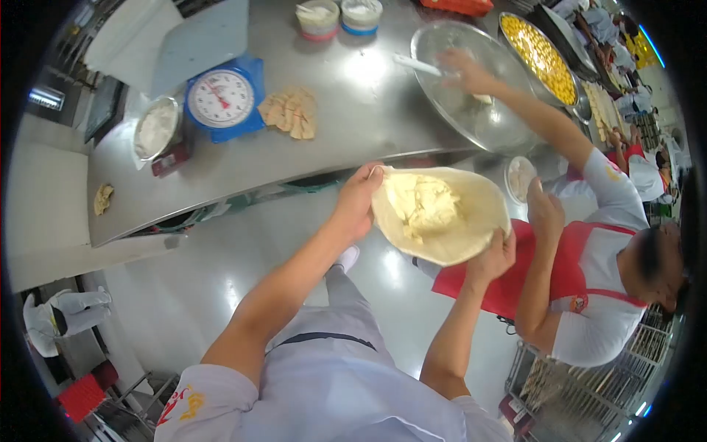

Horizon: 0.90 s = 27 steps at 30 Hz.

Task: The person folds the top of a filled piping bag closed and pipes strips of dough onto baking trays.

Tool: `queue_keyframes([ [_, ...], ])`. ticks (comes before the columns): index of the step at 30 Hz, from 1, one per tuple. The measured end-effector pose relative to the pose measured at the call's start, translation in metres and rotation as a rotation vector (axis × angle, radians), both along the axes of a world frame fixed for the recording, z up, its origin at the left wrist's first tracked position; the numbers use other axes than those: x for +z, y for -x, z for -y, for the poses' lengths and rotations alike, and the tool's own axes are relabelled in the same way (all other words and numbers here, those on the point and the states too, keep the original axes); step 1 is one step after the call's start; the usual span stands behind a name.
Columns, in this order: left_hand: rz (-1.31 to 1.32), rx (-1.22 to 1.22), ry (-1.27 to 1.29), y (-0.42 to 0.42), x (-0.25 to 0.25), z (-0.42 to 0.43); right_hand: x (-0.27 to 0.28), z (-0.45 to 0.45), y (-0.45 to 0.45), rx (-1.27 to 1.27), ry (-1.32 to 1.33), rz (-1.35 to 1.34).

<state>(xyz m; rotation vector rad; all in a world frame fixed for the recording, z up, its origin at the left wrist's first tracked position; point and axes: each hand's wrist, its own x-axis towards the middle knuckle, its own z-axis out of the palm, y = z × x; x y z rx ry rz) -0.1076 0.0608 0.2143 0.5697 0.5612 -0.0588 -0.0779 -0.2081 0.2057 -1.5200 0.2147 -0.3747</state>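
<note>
A pale cloth-like bag (482, 191), its mouth spread wide, hangs between my two hands over the floor, just in front of the table edge. Inside it lies a lump of soft yellow filling (423, 202). My left hand (359, 193) is closed on the bag's left rim, thumb on top. The lower right rim is gripped by my right hand (495, 256). Beyond the bag, on the table, stands a large metal bowl (442, 103) with a white-handled tool (418, 65) across its edge.
A co-worker in a red apron (490, 276) stands at the right, one hand (464, 70) over the bowl. The steel table (353, 96) holds a blue scale (254, 74), brown paper pieces (289, 113), a flour bowl (157, 129), tubs (318, 18) and a tray of yellow pieces (537, 59).
</note>
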Motion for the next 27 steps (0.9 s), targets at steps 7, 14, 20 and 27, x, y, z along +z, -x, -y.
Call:
queue_keyframes([
  [7, 0.48, 0.133, 0.012, 0.142, 0.166, -0.068, 0.165, -0.057, 0.067, 0.417, -0.454, 0.127],
  [14, 0.695, 0.449, -0.185, 0.318, 0.239, -0.149, 0.155, -0.183, 0.174, 0.985, -1.113, 0.031],
  [20, 0.487, 0.771, -0.392, 0.48, 0.236, -0.213, 0.132, -0.329, 0.321, 0.826, 0.342, 0.781],
  [27, 0.29, 1.125, -0.639, 0.667, 0.212, -0.296, 0.143, -0.519, 0.491, 1.674, 0.134, 0.28],
])
